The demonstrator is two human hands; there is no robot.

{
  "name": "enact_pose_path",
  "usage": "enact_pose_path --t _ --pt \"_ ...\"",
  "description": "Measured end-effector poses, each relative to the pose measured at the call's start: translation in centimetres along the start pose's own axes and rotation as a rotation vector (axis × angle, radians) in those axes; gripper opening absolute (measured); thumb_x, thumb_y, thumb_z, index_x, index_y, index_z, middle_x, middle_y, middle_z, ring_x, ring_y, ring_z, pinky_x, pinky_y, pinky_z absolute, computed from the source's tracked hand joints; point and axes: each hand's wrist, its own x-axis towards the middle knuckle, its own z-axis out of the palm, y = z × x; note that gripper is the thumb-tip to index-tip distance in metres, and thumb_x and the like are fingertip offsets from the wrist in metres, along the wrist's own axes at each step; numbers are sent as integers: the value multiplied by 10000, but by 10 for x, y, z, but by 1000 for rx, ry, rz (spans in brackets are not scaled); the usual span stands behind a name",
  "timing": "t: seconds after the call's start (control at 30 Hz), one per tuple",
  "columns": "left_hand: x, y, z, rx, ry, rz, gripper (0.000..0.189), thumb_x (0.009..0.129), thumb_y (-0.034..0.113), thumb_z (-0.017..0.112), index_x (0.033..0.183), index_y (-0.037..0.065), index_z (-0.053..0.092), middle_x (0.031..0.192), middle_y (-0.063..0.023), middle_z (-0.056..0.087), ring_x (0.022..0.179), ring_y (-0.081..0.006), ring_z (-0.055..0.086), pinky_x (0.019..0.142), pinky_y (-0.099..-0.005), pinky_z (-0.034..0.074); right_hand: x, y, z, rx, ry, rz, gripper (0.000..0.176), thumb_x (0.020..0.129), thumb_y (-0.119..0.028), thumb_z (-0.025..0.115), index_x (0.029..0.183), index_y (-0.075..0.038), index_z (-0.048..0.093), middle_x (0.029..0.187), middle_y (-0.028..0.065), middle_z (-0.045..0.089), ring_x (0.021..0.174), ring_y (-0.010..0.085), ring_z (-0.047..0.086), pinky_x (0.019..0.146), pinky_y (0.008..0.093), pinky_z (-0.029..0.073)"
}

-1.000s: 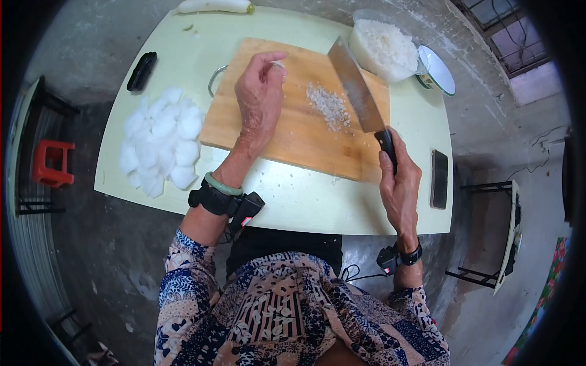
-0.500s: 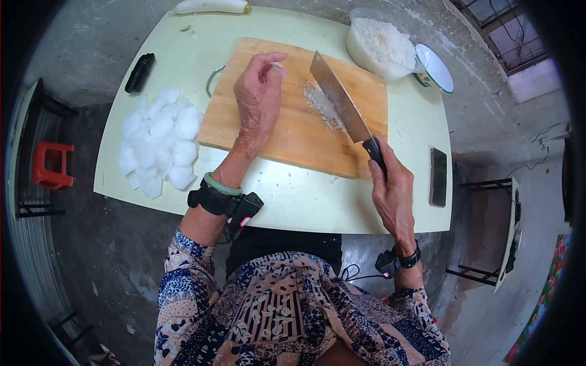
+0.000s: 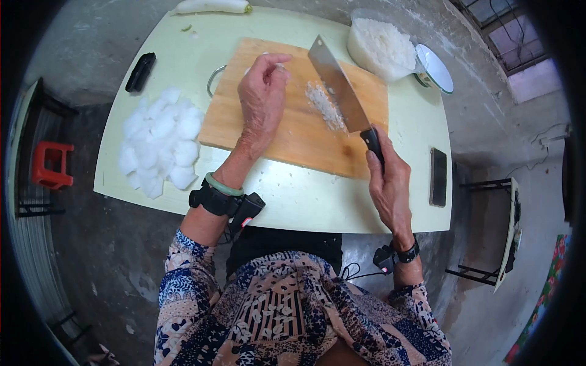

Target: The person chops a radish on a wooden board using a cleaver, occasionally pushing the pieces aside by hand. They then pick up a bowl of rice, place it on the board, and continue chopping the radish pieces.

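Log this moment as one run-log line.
right hand: grips cleaver | left hand: curled over cutting board, contents unclear | cutting board: chopped white bits beside cleaver blade | left of board: white slices

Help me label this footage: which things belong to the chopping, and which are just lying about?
Likely part of the chopping: cleaver, board, chopped bits, white slices, radish, tub.

Likely just lying about: phone, black object, red stool; perhaps the bowl.

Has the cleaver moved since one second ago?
Yes. Judged against the cutting board, the cleaver has shifted left, closer to the chopped white pieces.
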Motion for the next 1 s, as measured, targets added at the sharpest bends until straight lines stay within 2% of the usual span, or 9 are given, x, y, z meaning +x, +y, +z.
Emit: enact_pose_path --t 0.1,0.2,0.33,0.4,0.57,0.67,0.77,0.83,1.0 --pt "-2 1 0 15 4 -17 268 999 17 522 1209 28 688 944 -23 687 836 -76 615 767 -220 506 7 -7 -6 -42 -216 244 429 1013 -46 564 1441 -46 539 1030 246 718 883 371 722 765 439 538" --pt "1 0 -1 -2 18 -21 269 998 23 523 1211 30 688 946 -25 692 841 -76 618 766 -222 509 9 -15 -13 -24 -190 278 427 1016 -55 564 1441 -44 535 1056 261 712 907 402 716 777 460 535" --pt "-1 2 0 -14 19 1 269 997 21 524 1210 31 688 941 -28 695 840 -78 617 758 -226 511 3 -8 -5 -5 -37 132 427 1017 -62 563 1444 -52 535 1048 269 708 882 409 710 775 470 529" --pt "-2 1 0 1 12 8 269 997 18 523 1209 31 688 938 -30 696 840 -78 618 761 -226 511 7 -8 -5 -33 -197 195 433 1013 -58 571 1444 -39 532 1056 274 709 884 404 716 780 465 536" --pt "0 -1 -1 -8 27 -7 270 996 12 521 1204 29 691 933 -34 696 841 -80 621 770 -228 512 8 -7 -10 -16 -229 265 442 1004 -40 578 1442 -33 529 1069 279 705 923 428 713 809 463 548" --pt "-1 1 1 -6 6 2 270 996 15 520 1203 33 694 929 -33 693 840 -80 621 769 -230 513 1 2 -2 -26 -15 44 434 1002 -37 576 1434 -45 540 1063 270 704 895 418 710 788 452 544" --pt "-1 -3 5 -44 46 64 253 939 -10 546 1118 51 714 833 -47 690 741 -86 613 661 -253 496 1 2 -2 -29 -44 54 418 1005 -42 576 1422 -43 551 1047 261 714 869 398 713 761 441 540" --pt "1 -5 5 -33 48 75 250 937 9 560 1122 54 721 837 -31 680 745 -79 599 656 -250 492 3 -1 -8 -41 -194 198 398 1008 -59 575 1404 -33 561 922 217 699 782 298 699 696 408 527" --pt "0 3 0 -11 -24 -65 263 1001 35 542 1208 49 703 959 -19 699 858 -73 615 814 -227 516 -16 14 -27 232 -84 396 397 1008 -116 592 1390 -7 577 767 37 586 642 86 541 553 292 456"
